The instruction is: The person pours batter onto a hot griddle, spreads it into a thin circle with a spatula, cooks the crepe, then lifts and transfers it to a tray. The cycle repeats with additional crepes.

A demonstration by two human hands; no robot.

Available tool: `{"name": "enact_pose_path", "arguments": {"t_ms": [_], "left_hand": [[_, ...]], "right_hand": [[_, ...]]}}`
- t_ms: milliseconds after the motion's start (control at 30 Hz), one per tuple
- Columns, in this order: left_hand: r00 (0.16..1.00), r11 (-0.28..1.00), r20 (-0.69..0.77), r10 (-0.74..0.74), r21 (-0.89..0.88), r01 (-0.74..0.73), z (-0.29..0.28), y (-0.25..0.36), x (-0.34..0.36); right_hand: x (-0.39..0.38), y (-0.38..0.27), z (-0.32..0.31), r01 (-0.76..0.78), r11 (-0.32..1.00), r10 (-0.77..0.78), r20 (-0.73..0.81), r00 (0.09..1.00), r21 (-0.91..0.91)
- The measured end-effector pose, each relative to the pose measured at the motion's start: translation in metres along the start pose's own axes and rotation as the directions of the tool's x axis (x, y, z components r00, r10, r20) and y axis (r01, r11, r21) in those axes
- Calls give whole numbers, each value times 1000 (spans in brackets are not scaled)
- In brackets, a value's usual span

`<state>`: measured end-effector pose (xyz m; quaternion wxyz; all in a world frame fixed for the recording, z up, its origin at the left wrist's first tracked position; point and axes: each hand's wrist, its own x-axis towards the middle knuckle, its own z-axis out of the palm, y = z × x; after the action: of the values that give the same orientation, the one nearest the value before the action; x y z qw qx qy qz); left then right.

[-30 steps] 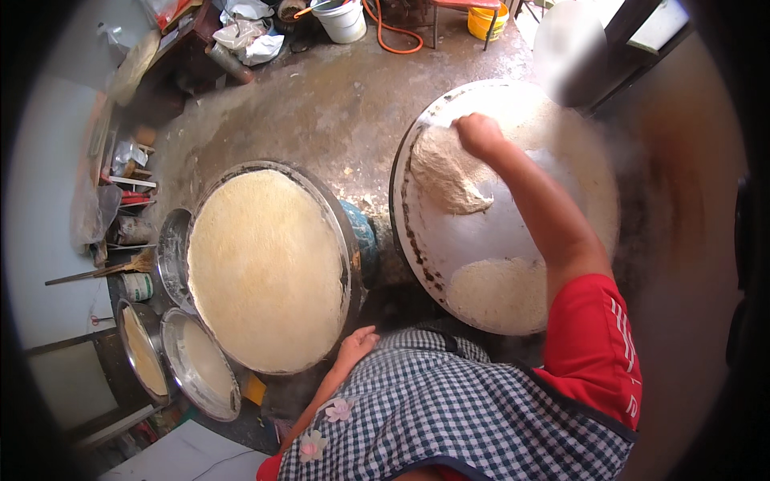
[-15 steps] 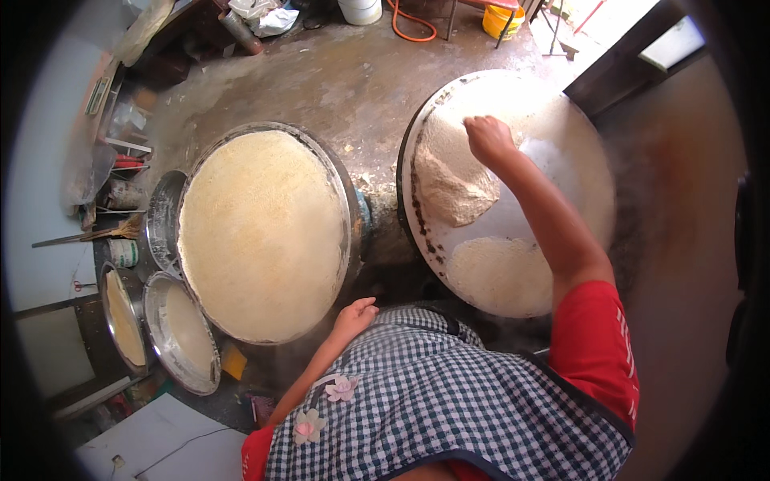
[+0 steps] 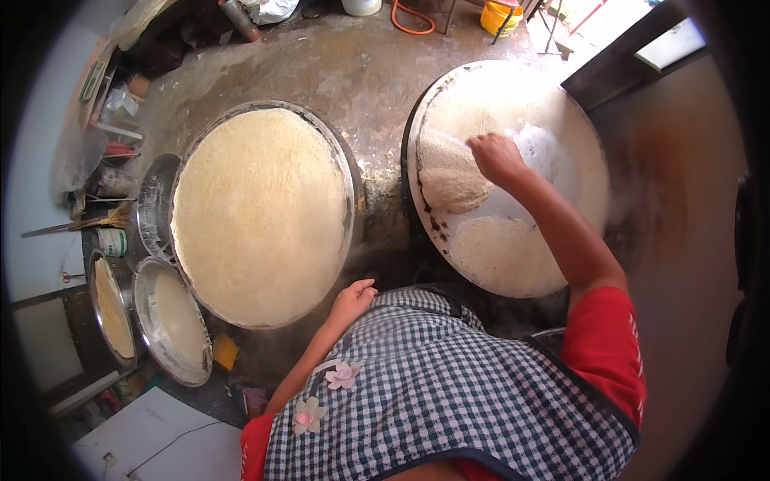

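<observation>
My right hand (image 3: 493, 156) is closed around a thin pale tool (image 3: 447, 138), perhaps a scraper, over the large round griddle (image 3: 561, 184) at right. Beside and below the fist lies a folded, rumpled mass of pale batter or dough (image 3: 453, 188), with a separate thin patch (image 3: 497, 248) nearer my body. My left hand (image 3: 353, 297) rests loose by my checked apron (image 3: 433, 385), its fingers partly extended and apparently empty. Left of it, a second large round pan (image 3: 341, 232) carries a smooth cream-coloured layer (image 3: 257, 216). Some haze or steam hangs around the pans.
At far left are metal basins (image 3: 204, 345), a narrow pan with a pale sheet (image 3: 112, 305), a straw broom (image 3: 112, 220) and cluttered shelves. A white board (image 3: 152, 433) lies lower left. An orange hose (image 3: 413, 28), yellow bucket (image 3: 497, 20) and doorway frame (image 3: 609, 60) are at the back.
The view has shifted, so the pans sit higher in the picture. My right fist has moved relative to the dough, which now looks more bunched toward me. My left hand stays by the apron.
</observation>
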<state>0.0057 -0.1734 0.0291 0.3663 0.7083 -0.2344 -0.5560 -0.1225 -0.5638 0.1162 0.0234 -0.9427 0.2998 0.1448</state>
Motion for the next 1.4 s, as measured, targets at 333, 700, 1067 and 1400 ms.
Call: {"name": "enact_pose_path", "arguments": {"t_ms": [333, 700, 1067, 1400], "left_hand": [[1000, 998, -23, 11, -63, -13, -6, -6, -2], [989, 998, 137, -48, -22, 52, 5, 31, 17], [993, 988, 46, -105, -109, 109, 17, 41, 15], [991, 988, 6, -135, -77, 135, 27, 56, 13]], "right_hand": [[-36, -5, 0, 227, 974, -227, -15, 974, 14], [-33, -54, 48, -210, 666, 277, 23, 960, 716], [-44, 142, 79, -345, 530, 683, -149, 715, 774], [-32, 80, 54, -228, 522, 390, 8, 921, 821]]}}
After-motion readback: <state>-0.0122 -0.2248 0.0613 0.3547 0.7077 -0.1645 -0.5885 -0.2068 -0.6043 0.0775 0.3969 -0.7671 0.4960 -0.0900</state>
